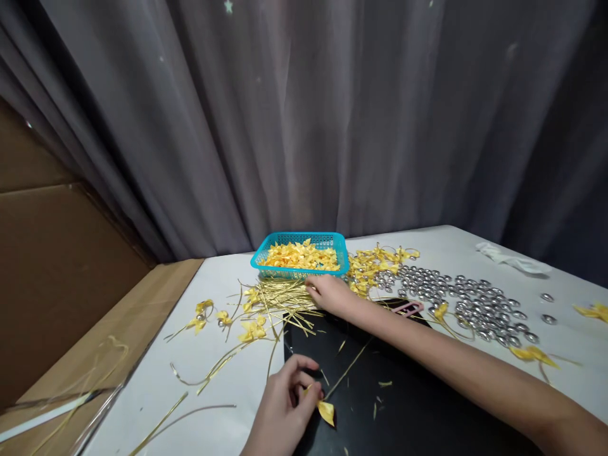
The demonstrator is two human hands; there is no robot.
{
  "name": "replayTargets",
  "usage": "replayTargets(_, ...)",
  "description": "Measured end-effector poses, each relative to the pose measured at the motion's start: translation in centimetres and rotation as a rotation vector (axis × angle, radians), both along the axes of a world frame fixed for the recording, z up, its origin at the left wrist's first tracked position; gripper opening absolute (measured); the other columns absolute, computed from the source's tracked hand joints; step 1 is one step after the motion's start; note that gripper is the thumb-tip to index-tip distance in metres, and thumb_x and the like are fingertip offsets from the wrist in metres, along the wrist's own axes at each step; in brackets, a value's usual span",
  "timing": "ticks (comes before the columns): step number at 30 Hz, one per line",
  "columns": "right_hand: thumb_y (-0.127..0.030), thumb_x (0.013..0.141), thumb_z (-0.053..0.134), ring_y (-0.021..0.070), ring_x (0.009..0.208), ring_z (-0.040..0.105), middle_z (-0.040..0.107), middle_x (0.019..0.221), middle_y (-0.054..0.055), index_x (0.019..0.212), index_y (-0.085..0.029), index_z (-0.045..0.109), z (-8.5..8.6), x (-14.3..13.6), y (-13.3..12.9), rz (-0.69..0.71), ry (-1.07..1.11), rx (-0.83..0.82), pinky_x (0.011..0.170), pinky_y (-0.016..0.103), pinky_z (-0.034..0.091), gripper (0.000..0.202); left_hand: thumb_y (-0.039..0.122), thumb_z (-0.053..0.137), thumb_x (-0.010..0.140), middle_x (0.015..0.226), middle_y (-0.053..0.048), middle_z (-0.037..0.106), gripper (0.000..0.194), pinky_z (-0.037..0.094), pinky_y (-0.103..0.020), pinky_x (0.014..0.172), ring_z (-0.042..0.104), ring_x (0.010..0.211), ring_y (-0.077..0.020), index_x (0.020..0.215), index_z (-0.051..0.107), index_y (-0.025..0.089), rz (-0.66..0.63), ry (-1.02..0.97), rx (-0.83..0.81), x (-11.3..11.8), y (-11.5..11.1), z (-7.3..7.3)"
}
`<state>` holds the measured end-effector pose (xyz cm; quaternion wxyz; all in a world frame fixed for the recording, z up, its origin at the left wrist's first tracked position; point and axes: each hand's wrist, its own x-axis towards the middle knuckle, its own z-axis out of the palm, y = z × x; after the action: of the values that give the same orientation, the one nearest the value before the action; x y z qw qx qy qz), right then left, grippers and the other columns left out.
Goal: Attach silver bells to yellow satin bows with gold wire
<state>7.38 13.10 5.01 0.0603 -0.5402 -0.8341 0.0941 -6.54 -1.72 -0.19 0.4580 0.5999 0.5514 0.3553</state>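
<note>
My left hand point(287, 405) is closed, thumb against fingers, on a yellow ribbon bow point(326, 413) above the black mat point(361, 411). One pointed ribbon end sticks out below the fingertips; the rest is hidden in the hand. At the far edge of the mat, my right hand point(330, 294) reaches to a pile of gold twist ties point(280, 296). Its fingers are curled together at the right end of the pile, and what they pinch is too small to make out. Just behind stands a turquoise basket point(299, 271) holding many yellow ribbon pieces point(301, 255).
Silver oval beads point(479, 304) spread across the right side of the white table point(213, 411). Finished-looking yellow bows point(368, 266) lie beside the basket. A pink cutter point(407, 308) rests behind my right forearm. Cardboard point(61, 266) stands at the left; grey curtains point(304, 126) hang behind.
</note>
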Motion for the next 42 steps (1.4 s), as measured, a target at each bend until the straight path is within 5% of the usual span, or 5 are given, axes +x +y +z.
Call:
replayTargets(4,-0.032,0.092,0.050,0.0157,0.093,0.058,0.058,0.105,0.008,0.109,-0.011,0.056,-1.6,-1.7,1.8,0.051,-0.063,0.014,0.082,0.035,0.050,0.028,0.029,0.056,0.078,0.067,-0.004,0.066,0.016,0.038,-0.023,0.055,0.057,0.059,-0.0146,0.088,0.059,0.017,0.021,-0.002,0.041,0.4,-0.4,-0.1)
replayTargets(10,-0.032,0.092,0.050,0.0160,0.095,0.057,0.057,0.106,0.008,0.109,-0.012,0.056,-2.0,-0.6,1.7,0.099,-0.131,0.081,0.083,0.036,0.049,0.027,0.035,0.046,0.085,0.073,-0.004,0.060,0.021,0.037,-0.022,0.051,0.054,0.062,-0.0145,0.090,0.056,0.016,-0.060,-0.027,-0.009,0.5,-0.7,-0.2)
replayTargets(19,-0.031,0.092,0.050,0.0159,0.092,0.058,0.058,0.104,0.009,0.111,-0.009,0.055,-2.8,0.4,0.8,0.119,-0.213,0.180,0.081,0.035,0.050,0.029,0.022,0.045,0.084,0.091,-0.007,0.062,0.016,0.043,-0.028,0.067,0.058,0.070,-0.0174,0.093,0.058,0.019,-0.074,0.291,0.212,0.3,-1.0,0.5)
replayTargets(30,-0.033,0.092,0.049,0.0149,0.089,0.059,0.059,0.100,0.007,0.107,-0.011,0.056,-2.5,2.3,0.6,0.013,-0.187,0.178,0.081,0.035,0.050,0.027,0.019,0.042,0.085,0.092,-0.007,0.062,0.016,0.046,-0.029,0.073,0.063,0.084,-0.0203,0.092,0.056,0.019,-0.114,0.407,0.240,0.7,-1.0,1.1)
replayTargets(42,-0.033,0.093,0.048,0.0148,0.089,0.059,0.059,0.100,0.007,0.110,-0.011,0.055,-1.6,3.6,0.3,-0.052,-0.130,0.151,0.080,0.034,0.051,0.028,0.023,0.043,0.085,0.089,-0.006,0.062,0.014,0.047,-0.029,0.065,0.063,0.066,-0.0174,0.090,0.056,0.019,-0.107,0.425,0.224,0.9,-1.0,1.2)
